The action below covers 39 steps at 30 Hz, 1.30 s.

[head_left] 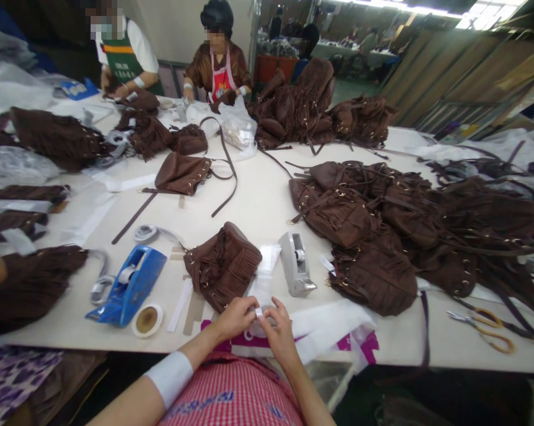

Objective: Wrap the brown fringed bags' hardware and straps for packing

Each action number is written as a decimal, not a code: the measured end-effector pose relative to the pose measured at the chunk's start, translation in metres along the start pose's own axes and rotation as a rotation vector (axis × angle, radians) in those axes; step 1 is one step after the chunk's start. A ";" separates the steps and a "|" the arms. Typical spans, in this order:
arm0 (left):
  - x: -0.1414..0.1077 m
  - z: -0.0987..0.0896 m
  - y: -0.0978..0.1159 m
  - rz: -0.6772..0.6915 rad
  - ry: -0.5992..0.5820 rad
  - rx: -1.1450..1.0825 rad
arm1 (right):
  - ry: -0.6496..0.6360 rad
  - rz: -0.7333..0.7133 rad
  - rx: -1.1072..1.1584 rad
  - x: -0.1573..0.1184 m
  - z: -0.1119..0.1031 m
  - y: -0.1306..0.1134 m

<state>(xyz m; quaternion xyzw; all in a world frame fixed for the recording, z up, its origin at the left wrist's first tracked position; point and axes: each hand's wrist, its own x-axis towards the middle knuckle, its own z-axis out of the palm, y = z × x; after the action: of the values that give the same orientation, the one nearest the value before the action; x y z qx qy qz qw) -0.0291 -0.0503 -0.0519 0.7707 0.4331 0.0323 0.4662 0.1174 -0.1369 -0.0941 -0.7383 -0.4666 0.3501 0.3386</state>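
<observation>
One small white piece (258,311) is pinched by the left hand (236,318) near the fringed bag (231,263) lying on the table (262,189), the right hand (279,332) being held close, its grip unclear, and light, steady fingertip control is judged necessary for this fine handling step.

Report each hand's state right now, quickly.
Left hand: closed, fingertips pinching a small white piece.
Right hand: fingers curled, thumb at that piece; whether it grips too cannot be told.
</observation>
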 end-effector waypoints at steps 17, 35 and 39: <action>0.000 -0.007 0.003 0.125 -0.001 0.007 | -0.057 0.024 0.021 -0.007 -0.006 -0.018; -0.002 -0.019 0.004 0.154 -0.067 -0.115 | -0.053 -0.113 -0.020 -0.016 -0.020 -0.015; -0.002 -0.019 0.006 0.189 -0.085 -0.062 | -0.070 -0.113 -0.015 -0.017 -0.019 -0.013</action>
<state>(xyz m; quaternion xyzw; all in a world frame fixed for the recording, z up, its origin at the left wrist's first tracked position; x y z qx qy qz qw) -0.0348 -0.0398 -0.0363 0.7939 0.3371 0.0566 0.5028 0.1220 -0.1516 -0.0694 -0.7006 -0.5219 0.3523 0.3357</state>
